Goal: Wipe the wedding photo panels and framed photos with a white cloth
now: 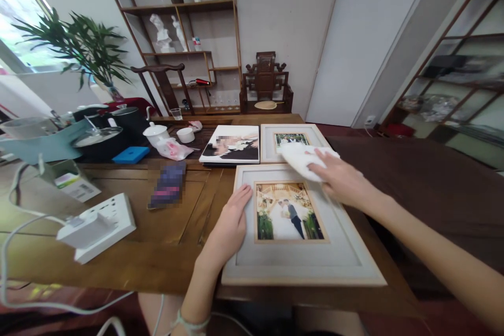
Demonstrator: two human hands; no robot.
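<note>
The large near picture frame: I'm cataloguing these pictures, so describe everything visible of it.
The large near picture frame has a pale, wood-like rim and wide light-grey border around a tan-edged photo of two figures, one in white, one in a dark suit, amid flowers and greenery. It lies face up on the wooden table, just nearer than another frame. The left hand rests on its left edge; the right hand holds a white cloth at its far edge; contact is unclear.

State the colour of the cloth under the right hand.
White; the cloth shows best in the head view.
</note>
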